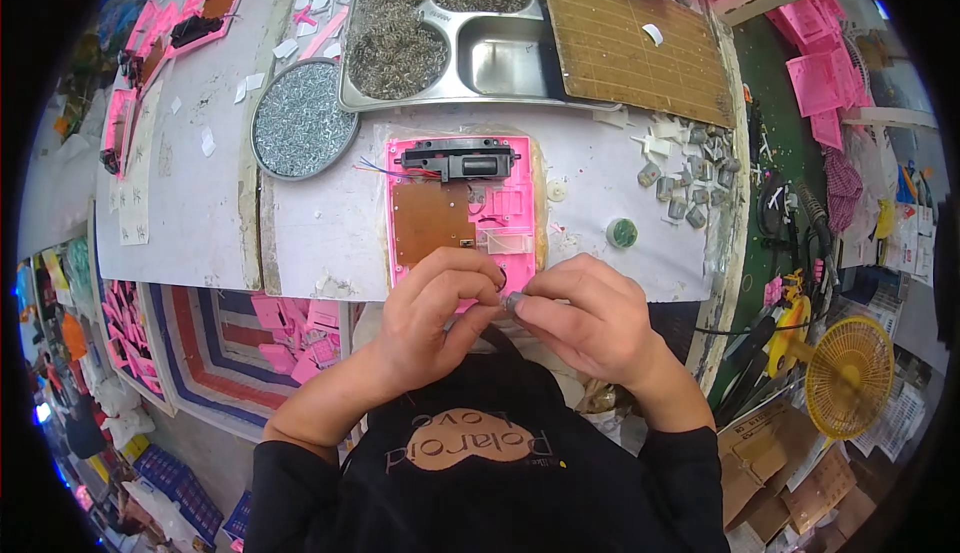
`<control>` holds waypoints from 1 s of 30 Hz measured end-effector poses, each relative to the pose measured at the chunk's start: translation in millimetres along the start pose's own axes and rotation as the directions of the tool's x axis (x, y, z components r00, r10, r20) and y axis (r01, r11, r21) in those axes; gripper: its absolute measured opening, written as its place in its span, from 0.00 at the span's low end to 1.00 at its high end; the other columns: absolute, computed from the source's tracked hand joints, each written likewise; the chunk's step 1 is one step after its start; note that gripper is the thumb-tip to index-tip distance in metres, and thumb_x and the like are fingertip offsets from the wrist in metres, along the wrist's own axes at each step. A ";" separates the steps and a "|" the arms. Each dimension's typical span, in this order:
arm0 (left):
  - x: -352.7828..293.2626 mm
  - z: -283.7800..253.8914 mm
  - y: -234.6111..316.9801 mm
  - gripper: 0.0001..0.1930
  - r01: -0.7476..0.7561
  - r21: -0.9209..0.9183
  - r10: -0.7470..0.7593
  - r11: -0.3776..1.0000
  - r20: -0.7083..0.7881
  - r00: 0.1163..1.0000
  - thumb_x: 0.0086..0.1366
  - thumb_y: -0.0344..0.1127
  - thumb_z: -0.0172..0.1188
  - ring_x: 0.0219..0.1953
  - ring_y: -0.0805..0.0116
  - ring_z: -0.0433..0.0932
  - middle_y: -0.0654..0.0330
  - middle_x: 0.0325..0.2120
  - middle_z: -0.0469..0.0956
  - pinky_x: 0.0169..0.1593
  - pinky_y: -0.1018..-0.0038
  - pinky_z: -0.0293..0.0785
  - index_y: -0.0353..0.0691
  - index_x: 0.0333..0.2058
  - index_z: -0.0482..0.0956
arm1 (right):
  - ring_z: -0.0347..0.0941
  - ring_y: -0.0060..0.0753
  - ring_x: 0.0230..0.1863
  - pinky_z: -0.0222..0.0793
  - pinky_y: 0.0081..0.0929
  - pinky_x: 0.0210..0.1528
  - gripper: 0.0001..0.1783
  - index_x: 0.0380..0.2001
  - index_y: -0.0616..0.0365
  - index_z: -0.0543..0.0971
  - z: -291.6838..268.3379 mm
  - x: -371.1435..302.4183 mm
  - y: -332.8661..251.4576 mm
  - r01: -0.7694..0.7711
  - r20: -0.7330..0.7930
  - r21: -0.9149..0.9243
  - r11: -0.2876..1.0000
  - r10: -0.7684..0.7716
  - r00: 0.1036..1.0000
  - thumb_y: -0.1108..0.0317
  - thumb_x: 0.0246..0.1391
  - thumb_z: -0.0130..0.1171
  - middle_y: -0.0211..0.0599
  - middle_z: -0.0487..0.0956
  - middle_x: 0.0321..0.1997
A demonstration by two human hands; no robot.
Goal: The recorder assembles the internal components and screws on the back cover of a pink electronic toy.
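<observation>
My right hand [590,315] pinches a small grey part [514,300] between thumb and fingertips; it resembles the little grey pieces on the table. My left hand [445,303] is closed in a pinch right beside it, and what its fingertips hold is too small to make out. Both hands are over the near edge of a pink plastic housing [513,175]. Fitted in that housing are a black mechanism [462,161] along the far side, a brown circuit board [430,221] on the left and some thin wires.
Beyond the housing stands a steel compartment tray [505,61] of small springs, beside a round dish of screws [305,118]. A brown board [635,43] overlaps the tray. Grey parts [695,178] and a green-topped round item [621,232] lie rightward. A yellow fan [848,377] stands right.
</observation>
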State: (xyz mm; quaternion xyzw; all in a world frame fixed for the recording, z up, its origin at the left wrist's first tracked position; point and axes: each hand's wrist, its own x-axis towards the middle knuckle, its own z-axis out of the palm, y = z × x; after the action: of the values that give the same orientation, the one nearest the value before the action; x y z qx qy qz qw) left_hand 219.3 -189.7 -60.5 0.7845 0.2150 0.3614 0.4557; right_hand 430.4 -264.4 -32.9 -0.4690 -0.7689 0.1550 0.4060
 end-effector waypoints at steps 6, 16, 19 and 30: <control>1.6 2.0 2.0 0.16 -0.036 0.082 0.037 0.996 -0.009 0.999 0.51 0.19 0.72 0.42 0.57 0.81 0.53 0.42 0.79 0.44 0.66 0.78 0.36 0.38 0.80 | 0.80 0.40 0.36 0.79 0.30 0.33 0.18 0.41 0.56 0.84 -2.1 -9.8 1.2 -0.013 0.007 -0.025 1.000 0.013 1.000 0.75 0.42 0.69 0.41 0.82 0.42; 36.0 -3.5 -8.5 0.18 0.047 0.369 -0.056 0.928 0.015 0.998 0.50 0.32 0.76 0.44 0.58 0.76 0.57 0.41 0.78 0.48 0.63 0.70 0.40 0.40 0.82 | 0.81 0.44 0.35 0.79 0.33 0.33 0.19 0.41 0.57 0.83 -3.4 -26.4 7.7 -0.050 -0.097 -0.026 0.998 0.048 0.994 0.77 0.41 0.72 0.44 0.83 0.42; 46.6 4.1 -18.4 0.14 -0.112 0.565 0.043 0.817 0.134 0.990 0.53 0.35 0.73 0.44 0.56 0.73 0.60 0.44 0.76 0.53 0.58 0.63 0.44 0.38 0.83 | 0.81 0.45 0.33 0.79 0.33 0.33 0.19 0.42 0.58 0.83 -11.5 -28.2 14.9 -0.074 -0.145 -0.090 0.993 0.061 0.988 0.78 0.42 0.72 0.45 0.83 0.41; 2.7 -21.7 -16.1 0.21 -0.233 0.554 0.055 0.799 0.318 0.946 0.48 0.32 0.70 0.52 0.59 0.76 0.58 0.50 0.79 0.60 0.55 0.67 0.44 0.45 0.85 | 0.76 0.53 0.52 0.74 0.40 0.53 0.17 0.42 0.55 0.82 12.6 7.9 44.6 -0.302 -0.114 -0.057 0.952 0.294 0.949 0.73 0.47 0.73 0.41 0.82 0.53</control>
State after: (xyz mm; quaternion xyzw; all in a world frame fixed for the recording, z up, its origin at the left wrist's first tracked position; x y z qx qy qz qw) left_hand 204.3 -167.8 -66.6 0.9443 0.1866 0.1940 0.1893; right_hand 445.4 -233.0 -64.6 -0.6019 -0.6721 0.1613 0.3999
